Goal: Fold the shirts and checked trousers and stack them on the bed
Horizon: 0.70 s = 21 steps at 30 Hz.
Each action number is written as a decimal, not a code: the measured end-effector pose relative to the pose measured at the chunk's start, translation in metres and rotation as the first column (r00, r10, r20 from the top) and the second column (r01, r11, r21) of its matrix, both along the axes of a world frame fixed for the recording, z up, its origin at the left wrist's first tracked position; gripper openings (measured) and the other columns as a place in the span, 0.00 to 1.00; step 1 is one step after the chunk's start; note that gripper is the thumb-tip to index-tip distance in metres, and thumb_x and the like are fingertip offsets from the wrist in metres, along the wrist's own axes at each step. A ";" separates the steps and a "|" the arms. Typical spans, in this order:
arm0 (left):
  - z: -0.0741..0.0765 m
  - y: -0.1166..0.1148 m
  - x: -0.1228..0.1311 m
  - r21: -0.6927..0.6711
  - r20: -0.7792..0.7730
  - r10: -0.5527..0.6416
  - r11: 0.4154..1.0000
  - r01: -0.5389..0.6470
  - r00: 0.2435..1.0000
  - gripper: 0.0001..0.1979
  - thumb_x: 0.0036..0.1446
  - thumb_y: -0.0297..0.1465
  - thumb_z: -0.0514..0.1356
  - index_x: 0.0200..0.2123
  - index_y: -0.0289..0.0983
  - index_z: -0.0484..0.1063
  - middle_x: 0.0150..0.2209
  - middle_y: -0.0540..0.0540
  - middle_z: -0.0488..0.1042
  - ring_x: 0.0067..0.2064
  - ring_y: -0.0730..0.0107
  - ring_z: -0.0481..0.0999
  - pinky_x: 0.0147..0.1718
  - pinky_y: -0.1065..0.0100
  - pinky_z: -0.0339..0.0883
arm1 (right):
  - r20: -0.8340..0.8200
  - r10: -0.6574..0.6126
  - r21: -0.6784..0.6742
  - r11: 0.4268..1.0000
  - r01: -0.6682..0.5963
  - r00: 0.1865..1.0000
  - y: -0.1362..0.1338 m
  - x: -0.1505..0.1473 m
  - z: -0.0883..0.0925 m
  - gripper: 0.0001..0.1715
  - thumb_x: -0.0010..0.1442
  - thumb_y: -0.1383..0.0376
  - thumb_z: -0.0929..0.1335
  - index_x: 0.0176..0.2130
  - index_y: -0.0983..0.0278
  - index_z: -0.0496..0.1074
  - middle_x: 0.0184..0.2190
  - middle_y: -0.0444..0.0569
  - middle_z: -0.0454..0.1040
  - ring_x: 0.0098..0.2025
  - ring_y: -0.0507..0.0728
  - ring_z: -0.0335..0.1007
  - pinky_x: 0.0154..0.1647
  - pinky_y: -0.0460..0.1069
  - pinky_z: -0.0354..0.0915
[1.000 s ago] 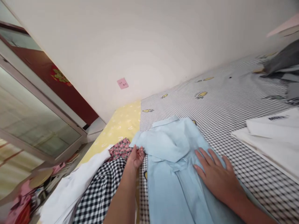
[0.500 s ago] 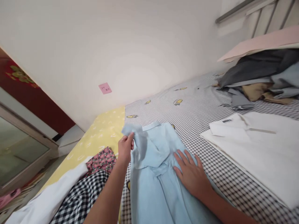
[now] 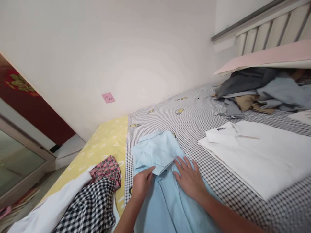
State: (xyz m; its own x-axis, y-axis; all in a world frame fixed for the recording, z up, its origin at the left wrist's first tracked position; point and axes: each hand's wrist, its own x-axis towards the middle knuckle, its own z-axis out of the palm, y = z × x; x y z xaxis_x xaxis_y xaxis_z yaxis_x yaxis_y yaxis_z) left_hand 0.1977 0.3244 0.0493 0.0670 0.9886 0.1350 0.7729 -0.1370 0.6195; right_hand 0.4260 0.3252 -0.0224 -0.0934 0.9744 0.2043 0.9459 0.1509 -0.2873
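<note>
A light blue shirt (image 3: 167,197) lies lengthwise on the checked bed sheet (image 3: 160,121), its upper part folded in layers. My left hand (image 3: 142,183) pinches the end of a blue sleeve (image 3: 159,169) between thumb and fingers, on the left side of the shirt. Across from it, my right hand (image 3: 190,178) rests flat on the shirt's right side with fingers spread. The shirt's lower end runs out of view beneath my arms.
On the right lies a flat white shirt (image 3: 262,155). Behind it is a heap of grey and brown clothes (image 3: 257,87) under a pink board-like sheet (image 3: 269,55). A black-and-white checked garment (image 3: 89,200), a floral cloth (image 3: 108,168) and a white garment (image 3: 53,200) lie at left.
My left hand has brought the sleeve end down and inward, from the shirt's upper left to its middle. The right hand stays flat on the shirt. The view has shifted slightly.
</note>
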 end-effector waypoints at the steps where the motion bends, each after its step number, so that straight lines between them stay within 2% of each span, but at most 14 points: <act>1: 0.000 -0.003 0.003 0.007 0.007 0.012 1.000 -0.012 1.000 0.19 0.58 0.28 0.57 0.47 0.48 0.83 0.40 0.45 0.86 0.45 0.57 0.82 0.47 0.64 0.68 | -0.001 0.000 0.004 1.000 0.000 1.000 0.000 0.000 0.000 0.33 0.71 0.54 0.58 0.71 0.58 0.61 0.73 0.50 0.57 0.75 0.69 0.45 0.73 0.71 0.37; 4: -0.002 -0.014 0.011 0.009 -0.043 -0.016 1.000 0.017 0.999 0.21 0.59 0.28 0.56 0.50 0.49 0.82 0.44 0.44 0.85 0.45 0.56 0.83 0.46 0.63 0.69 | -0.002 0.001 0.007 1.000 -0.001 1.000 0.000 0.001 0.001 0.34 0.70 0.57 0.59 0.71 0.58 0.60 0.73 0.50 0.56 0.75 0.69 0.45 0.73 0.71 0.37; 6: -0.005 -0.024 0.014 -0.005 -0.168 -0.026 1.000 0.025 0.985 0.21 0.58 0.28 0.57 0.51 0.49 0.81 0.43 0.43 0.85 0.42 0.56 0.83 0.43 0.63 0.68 | 0.000 0.000 -0.005 1.000 0.000 1.000 0.000 0.001 0.001 0.34 0.70 0.59 0.59 0.72 0.59 0.60 0.74 0.50 0.56 0.76 0.68 0.44 0.73 0.71 0.37; 9: -0.005 -0.038 0.014 0.054 -0.341 0.106 0.994 -0.094 0.934 0.14 0.59 0.29 0.57 0.40 0.45 0.83 0.30 0.42 0.83 0.34 0.57 0.81 0.36 0.65 0.64 | 0.003 -0.003 -0.012 1.000 0.003 1.000 0.000 0.001 0.000 0.34 0.69 0.58 0.59 0.71 0.59 0.60 0.74 0.49 0.55 0.76 0.68 0.44 0.74 0.70 0.37; 11: -0.002 -0.040 0.017 0.163 -0.329 0.205 0.974 -0.159 0.922 0.12 0.60 0.30 0.57 0.33 0.44 0.82 0.26 0.42 0.80 0.32 0.57 0.79 0.36 0.65 0.65 | 0.004 -0.003 -0.009 1.000 0.003 1.000 0.000 0.001 -0.001 0.34 0.69 0.58 0.59 0.72 0.59 0.60 0.74 0.48 0.55 0.76 0.68 0.44 0.74 0.70 0.36; 12: 0.001 -0.039 0.020 0.224 -0.288 0.225 0.961 -0.164 0.931 0.11 0.60 0.31 0.58 0.33 0.43 0.81 0.28 0.42 0.80 0.33 0.57 0.79 0.37 0.64 0.66 | 0.003 -0.004 -0.006 1.000 0.004 1.000 0.000 0.001 -0.001 0.35 0.69 0.58 0.58 0.72 0.59 0.59 0.74 0.48 0.55 0.76 0.68 0.44 0.74 0.70 0.36; 13: 0.004 -0.035 0.025 0.280 -0.235 0.218 0.948 -0.149 0.947 0.10 0.60 0.31 0.58 0.35 0.43 0.82 0.32 0.40 0.82 0.36 0.55 0.80 0.41 0.63 0.68 | 0.003 -0.006 -0.006 1.000 0.006 1.000 0.000 0.001 0.000 0.35 0.69 0.58 0.58 0.72 0.59 0.59 0.74 0.48 0.55 0.76 0.68 0.44 0.74 0.70 0.35; 15: 0.008 -0.023 0.040 0.360 -0.151 0.155 0.928 -0.092 0.976 0.14 0.60 0.32 0.58 0.46 0.43 0.81 0.48 0.36 0.82 0.51 0.50 0.79 0.56 0.56 0.66 | 0.003 -0.010 -0.011 1.000 0.010 1.000 -0.001 0.000 0.001 0.35 0.69 0.59 0.59 0.72 0.59 0.59 0.74 0.49 0.55 0.76 0.67 0.44 0.74 0.70 0.35; 17: 0.004 -0.006 0.057 0.356 -0.113 0.110 0.933 -0.063 0.987 0.21 0.63 0.35 0.58 0.59 0.43 0.75 0.66 0.35 0.70 0.68 0.46 0.66 0.68 0.46 0.51 | 0.002 -0.010 -0.018 1.000 0.010 1.000 -0.001 0.001 0.003 0.35 0.69 0.60 0.59 0.72 0.59 0.59 0.74 0.49 0.55 0.76 0.67 0.44 0.73 0.70 0.36; 19: -0.008 0.009 0.071 0.229 -0.132 0.117 0.970 -0.085 0.984 0.27 0.64 0.40 0.57 0.66 0.43 0.67 0.73 0.34 0.56 0.75 0.44 0.52 0.71 0.37 0.38 | -0.004 -0.009 -0.004 1.000 0.009 1.000 -0.001 0.001 0.002 0.34 0.69 0.60 0.60 0.71 0.59 0.60 0.74 0.49 0.56 0.75 0.67 0.45 0.73 0.70 0.37; 21: -0.025 0.022 0.079 0.066 -0.266 0.112 0.993 -0.098 0.957 0.30 0.66 0.43 0.55 0.69 0.43 0.62 0.74 0.33 0.53 0.76 0.43 0.47 0.70 0.33 0.35 | -0.017 -0.006 0.032 0.999 0.007 1.000 0.000 0.002 -0.001 0.34 0.69 0.59 0.60 0.71 0.58 0.61 0.73 0.49 0.57 0.75 0.68 0.47 0.73 0.70 0.38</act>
